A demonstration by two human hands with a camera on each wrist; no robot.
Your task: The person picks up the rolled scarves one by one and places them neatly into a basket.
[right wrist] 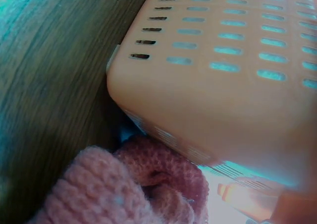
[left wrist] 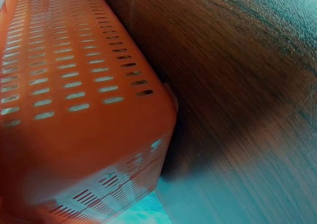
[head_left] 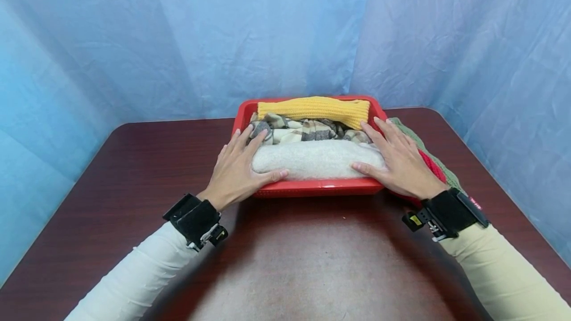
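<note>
A red slotted plastic basket [head_left: 312,188] stands on the dark wooden table [head_left: 312,261]. Inside lie a folded cream knit [head_left: 316,160] at the front, a plaid cloth [head_left: 308,130] in the middle and a yellow knit [head_left: 314,108] at the back. My left hand [head_left: 241,162] lies flat on the cream knit's left end, fingers straight, thumb along its front. My right hand [head_left: 397,160] presses flat on its right end. The left wrist view shows only the basket wall [left wrist: 74,85] and table; the right wrist view shows the basket corner [right wrist: 223,75].
Red and green knits [head_left: 434,165] lie on the table right of the basket, under my right wrist; the red knit [right wrist: 133,189] appears close up in the right wrist view. A blue cloth backdrop [head_left: 267,38] hangs behind. Bare tabletop lies left of and in front of the basket.
</note>
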